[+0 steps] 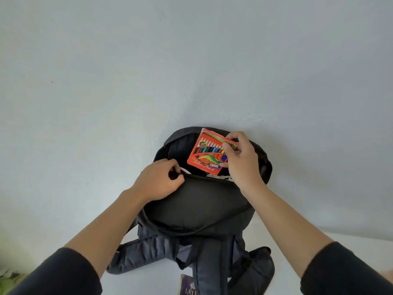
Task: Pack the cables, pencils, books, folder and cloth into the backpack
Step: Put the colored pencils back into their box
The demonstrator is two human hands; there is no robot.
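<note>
A black backpack (200, 205) stands upright against a pale wall with its top zip open. My left hand (158, 180) grips the near rim of the opening at the left and holds it apart. My right hand (240, 160) holds a red box of colour pencils (209, 151) by its right edge, tilted over the mouth of the bag, its lower end dipping inside. Something white (221, 177) shows inside the bag just under the box. The rest of the bag's inside is dark.
The backpack's grey straps (148, 252) spread on the white surface in front of it. A dark purple book (189, 285) lies at the bottom edge, partly under a strap. A green and white thing (8, 279) sits at the bottom left corner.
</note>
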